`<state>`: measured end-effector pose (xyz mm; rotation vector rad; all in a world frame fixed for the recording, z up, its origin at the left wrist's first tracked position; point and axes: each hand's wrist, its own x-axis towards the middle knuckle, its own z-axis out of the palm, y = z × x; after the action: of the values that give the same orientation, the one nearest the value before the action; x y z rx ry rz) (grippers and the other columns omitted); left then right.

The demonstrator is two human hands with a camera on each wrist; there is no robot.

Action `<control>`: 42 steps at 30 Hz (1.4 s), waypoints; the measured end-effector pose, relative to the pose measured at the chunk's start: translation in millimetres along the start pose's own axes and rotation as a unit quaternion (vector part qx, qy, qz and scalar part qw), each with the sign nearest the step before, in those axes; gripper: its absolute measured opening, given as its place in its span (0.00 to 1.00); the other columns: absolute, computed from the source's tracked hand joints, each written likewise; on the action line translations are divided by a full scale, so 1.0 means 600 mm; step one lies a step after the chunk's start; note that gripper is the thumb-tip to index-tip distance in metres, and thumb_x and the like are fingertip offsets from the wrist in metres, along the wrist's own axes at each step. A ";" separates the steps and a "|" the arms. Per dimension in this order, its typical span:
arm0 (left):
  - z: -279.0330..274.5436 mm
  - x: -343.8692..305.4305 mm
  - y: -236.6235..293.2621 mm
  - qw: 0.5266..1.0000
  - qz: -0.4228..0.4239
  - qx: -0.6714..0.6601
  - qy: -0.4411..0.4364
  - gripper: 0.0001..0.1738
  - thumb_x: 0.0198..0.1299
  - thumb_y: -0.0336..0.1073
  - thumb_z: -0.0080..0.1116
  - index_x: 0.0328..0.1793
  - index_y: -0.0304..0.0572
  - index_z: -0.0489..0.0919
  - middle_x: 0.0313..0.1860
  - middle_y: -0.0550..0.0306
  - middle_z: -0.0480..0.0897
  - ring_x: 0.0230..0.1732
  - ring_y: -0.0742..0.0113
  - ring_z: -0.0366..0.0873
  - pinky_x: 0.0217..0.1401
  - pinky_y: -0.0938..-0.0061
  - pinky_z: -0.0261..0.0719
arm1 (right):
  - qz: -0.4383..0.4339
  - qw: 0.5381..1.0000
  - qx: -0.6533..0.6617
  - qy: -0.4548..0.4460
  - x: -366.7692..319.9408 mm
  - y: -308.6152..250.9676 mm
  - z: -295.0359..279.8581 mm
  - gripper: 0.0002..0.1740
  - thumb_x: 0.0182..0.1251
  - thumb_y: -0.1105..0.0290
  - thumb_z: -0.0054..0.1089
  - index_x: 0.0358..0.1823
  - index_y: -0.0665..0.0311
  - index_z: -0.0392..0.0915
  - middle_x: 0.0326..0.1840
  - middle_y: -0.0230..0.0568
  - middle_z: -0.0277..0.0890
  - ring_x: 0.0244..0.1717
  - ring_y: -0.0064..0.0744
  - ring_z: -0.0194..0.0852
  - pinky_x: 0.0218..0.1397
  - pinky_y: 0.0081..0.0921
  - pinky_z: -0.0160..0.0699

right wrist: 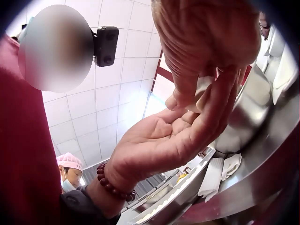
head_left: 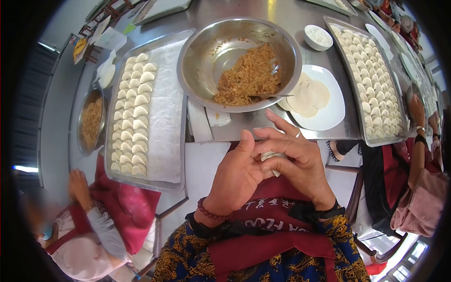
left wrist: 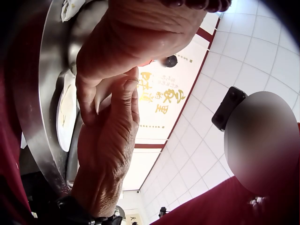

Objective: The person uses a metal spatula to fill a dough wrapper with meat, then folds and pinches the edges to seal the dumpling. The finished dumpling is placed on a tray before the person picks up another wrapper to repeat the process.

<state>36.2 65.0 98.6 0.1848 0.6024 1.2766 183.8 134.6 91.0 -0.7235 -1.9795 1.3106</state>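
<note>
Below the mixing bowl [head_left: 195, 70], near the frame's centre, my right hand [head_left: 303, 164], fingers nearly closed, pinches the dumpling [head_left: 270, 154] against the bent fingers of my left hand [head_left: 235, 171], where excessive pressure may split its wrapper.

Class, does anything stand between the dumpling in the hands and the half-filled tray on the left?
Nothing tall shows between the dumpling and the tray; only the left hand, folded white paper on the table and the tray's raised rim lie along that way.
</note>
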 end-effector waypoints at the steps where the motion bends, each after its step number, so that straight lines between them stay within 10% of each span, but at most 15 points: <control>1: 0.000 0.000 0.000 1.000 -0.001 0.000 0.000 0.34 0.79 0.57 0.28 0.68 0.31 0.66 0.64 0.46 0.73 0.65 0.59 0.72 0.69 0.57 0.71 | 0.000 1.000 0.000 0.000 -0.001 0.003 0.002 0.09 0.57 0.73 0.71 0.41 0.59 0.87 0.52 0.38 0.85 0.76 0.45 0.62 0.72 0.41 0.63; 30: -0.003 -0.009 -0.012 0.971 0.067 0.226 0.028 0.45 0.78 0.60 0.26 0.71 0.11 0.60 0.70 0.35 0.69 0.71 0.53 0.69 0.75 0.59 0.66 | 0.073 0.995 0.047 0.050 -0.012 0.000 -0.008 0.08 0.58 0.78 0.70 0.40 0.64 0.87 0.61 0.45 0.81 0.76 0.45 0.62 0.75 0.40 0.62; 42: -0.018 -0.007 -0.013 0.993 0.044 0.112 0.012 0.44 0.78 0.59 0.29 0.71 0.13 0.61 0.67 0.38 0.71 0.68 0.54 0.72 0.73 0.62 0.69 | 0.098 0.980 0.151 0.086 -0.016 0.004 -0.005 0.04 0.66 0.78 0.62 0.40 0.68 0.83 0.60 0.50 0.80 0.73 0.39 0.66 0.63 0.30 0.75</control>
<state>36.4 56.7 87.3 0.3870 0.7652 1.2956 192.5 130.0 87.5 -0.8661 -1.5588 1.5647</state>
